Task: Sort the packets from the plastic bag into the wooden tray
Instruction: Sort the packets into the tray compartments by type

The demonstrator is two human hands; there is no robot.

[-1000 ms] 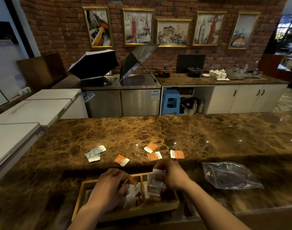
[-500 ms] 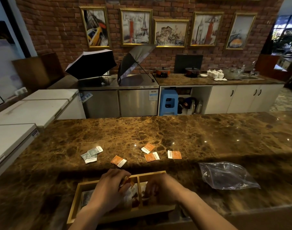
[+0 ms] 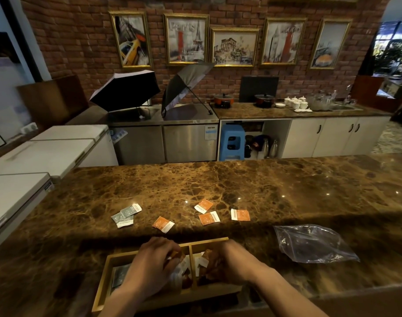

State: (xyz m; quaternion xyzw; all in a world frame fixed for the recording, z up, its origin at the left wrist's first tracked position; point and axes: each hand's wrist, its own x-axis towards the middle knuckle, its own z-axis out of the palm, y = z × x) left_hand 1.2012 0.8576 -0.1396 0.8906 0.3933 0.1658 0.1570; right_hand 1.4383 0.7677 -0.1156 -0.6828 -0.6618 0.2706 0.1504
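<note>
Wooden tray (image 3: 103, 284) near edge of tabletop (image 3: 252, 186); both hands in it, left hand (image 3: 149, 268) and right hand (image 3: 229, 263) fingers curled on packets. Six packets (image 3: 209, 218) loose beyond; plastic bag (image 3: 312, 243) right.

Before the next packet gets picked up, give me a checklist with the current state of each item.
1. Wooden tray flat on the counter: ok.
2. Orange packets left on the counter, for example: four, all clear to reach: ok.
3. Grey packets left: a small overlapping pile; count: cannot tell.
4. Plastic bag empty: looks flat and empty: ok.
5. Left hand and right hand free: both in the tray among packets: not ok.
6. Colours kept apart in the tray: cannot tell.
</note>
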